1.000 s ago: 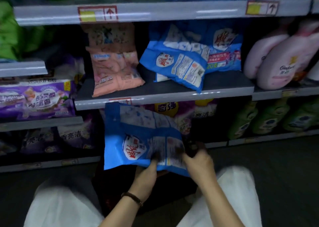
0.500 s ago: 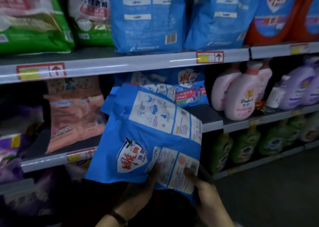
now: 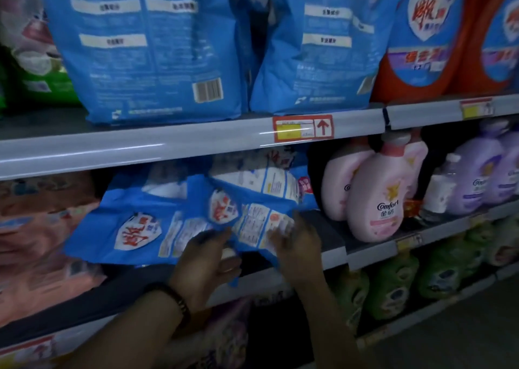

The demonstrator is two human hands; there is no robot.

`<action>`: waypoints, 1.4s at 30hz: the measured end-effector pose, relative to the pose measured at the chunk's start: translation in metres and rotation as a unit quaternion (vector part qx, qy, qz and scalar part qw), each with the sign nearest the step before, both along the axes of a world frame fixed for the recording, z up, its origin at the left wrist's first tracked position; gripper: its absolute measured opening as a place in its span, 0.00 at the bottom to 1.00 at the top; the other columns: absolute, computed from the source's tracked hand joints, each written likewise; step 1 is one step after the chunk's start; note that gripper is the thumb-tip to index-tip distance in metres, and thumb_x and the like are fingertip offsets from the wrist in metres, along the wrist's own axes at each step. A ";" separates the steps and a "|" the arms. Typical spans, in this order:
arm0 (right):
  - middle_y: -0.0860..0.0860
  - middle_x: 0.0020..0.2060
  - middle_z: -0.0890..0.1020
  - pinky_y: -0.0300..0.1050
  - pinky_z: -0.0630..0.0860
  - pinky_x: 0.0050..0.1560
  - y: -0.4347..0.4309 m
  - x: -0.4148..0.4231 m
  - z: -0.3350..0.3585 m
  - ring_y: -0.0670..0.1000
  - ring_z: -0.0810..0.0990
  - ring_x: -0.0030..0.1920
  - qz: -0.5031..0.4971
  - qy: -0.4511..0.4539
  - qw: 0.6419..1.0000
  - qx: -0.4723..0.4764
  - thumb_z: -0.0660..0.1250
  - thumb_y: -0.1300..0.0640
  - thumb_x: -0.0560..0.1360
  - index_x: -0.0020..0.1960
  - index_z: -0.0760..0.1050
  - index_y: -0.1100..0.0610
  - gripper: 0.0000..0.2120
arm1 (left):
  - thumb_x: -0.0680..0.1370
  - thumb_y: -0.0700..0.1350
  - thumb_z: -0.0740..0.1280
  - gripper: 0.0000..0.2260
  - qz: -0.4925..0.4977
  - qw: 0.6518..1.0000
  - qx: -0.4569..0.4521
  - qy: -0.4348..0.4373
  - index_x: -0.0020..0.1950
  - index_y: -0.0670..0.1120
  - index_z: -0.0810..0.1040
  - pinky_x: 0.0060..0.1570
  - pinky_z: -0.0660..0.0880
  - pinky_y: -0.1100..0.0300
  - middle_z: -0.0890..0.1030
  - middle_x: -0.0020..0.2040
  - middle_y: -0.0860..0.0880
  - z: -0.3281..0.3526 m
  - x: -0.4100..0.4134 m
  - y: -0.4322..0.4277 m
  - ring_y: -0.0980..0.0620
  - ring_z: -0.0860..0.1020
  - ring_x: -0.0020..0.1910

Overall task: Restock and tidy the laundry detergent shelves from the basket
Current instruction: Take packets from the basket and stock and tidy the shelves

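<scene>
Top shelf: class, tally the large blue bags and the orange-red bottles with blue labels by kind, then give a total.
Large blue bags: 2
Orange-red bottles: 2, the right one cut off by the frame edge
Total: 4

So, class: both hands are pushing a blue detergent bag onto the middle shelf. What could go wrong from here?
1. The blue bag overhangs the shelf edge; it may slide off if the left hand and right hand let go.
2. It lies over another blue bag, so the stack could slump.
3. Pushed rightward, it might knock the pink Comfort bottle.
</scene>
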State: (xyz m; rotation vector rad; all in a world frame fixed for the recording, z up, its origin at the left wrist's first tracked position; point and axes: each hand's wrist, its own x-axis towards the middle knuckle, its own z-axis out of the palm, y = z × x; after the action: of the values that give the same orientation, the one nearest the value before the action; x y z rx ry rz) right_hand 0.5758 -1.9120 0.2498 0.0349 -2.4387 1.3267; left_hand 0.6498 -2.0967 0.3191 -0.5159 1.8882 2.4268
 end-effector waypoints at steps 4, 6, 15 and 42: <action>0.53 0.84 0.57 0.49 0.66 0.77 -0.011 0.031 -0.048 0.51 0.59 0.83 0.049 0.069 0.996 -0.017 0.67 0.38 0.81 0.86 0.55 0.50 0.40 | 0.83 0.53 0.70 0.12 -0.008 0.996 -0.093 0.010 0.63 0.49 0.81 0.53 0.84 0.45 0.87 0.57 0.45 -0.010 -0.012 -0.006 0.41 0.88 0.52; 0.54 0.85 0.53 0.48 0.63 0.78 -0.002 0.035 -0.063 0.53 0.55 0.84 0.060 0.130 0.989 0.044 0.67 0.38 0.81 0.87 0.51 0.52 0.43 | 0.82 0.52 0.71 0.10 -0.001 0.992 -0.123 0.015 0.61 0.51 0.82 0.53 0.85 0.43 0.88 0.55 0.47 -0.012 -0.016 -0.006 0.40 0.88 0.49; 0.55 0.81 0.62 0.51 0.78 0.67 -0.007 0.016 -0.050 0.57 0.68 0.79 0.014 0.121 0.992 0.041 0.84 0.51 0.68 0.84 0.60 0.53 0.51 | 0.68 0.56 0.80 0.07 0.042 0.978 -0.200 0.035 0.44 0.58 0.87 0.54 0.85 0.40 0.89 0.43 0.53 -0.030 -0.023 0.021 0.46 0.88 0.46; 0.58 0.52 0.89 0.47 0.86 0.45 0.095 0.047 0.039 0.57 0.89 0.48 0.172 -0.055 0.863 -0.471 0.68 0.60 0.78 0.59 0.85 0.56 0.12 | 0.80 0.40 0.74 0.30 -0.087 0.961 -0.215 0.149 0.78 0.57 0.67 0.52 0.74 0.68 0.67 0.72 0.58 -0.006 -0.044 0.035 0.62 0.73 0.63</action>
State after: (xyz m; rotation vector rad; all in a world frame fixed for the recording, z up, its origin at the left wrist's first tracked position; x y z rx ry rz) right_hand 0.6228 -1.8167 0.2885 0.1476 -1.6369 2.5979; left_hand 0.6061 -2.0615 0.3131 0.0247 2.4800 2.0771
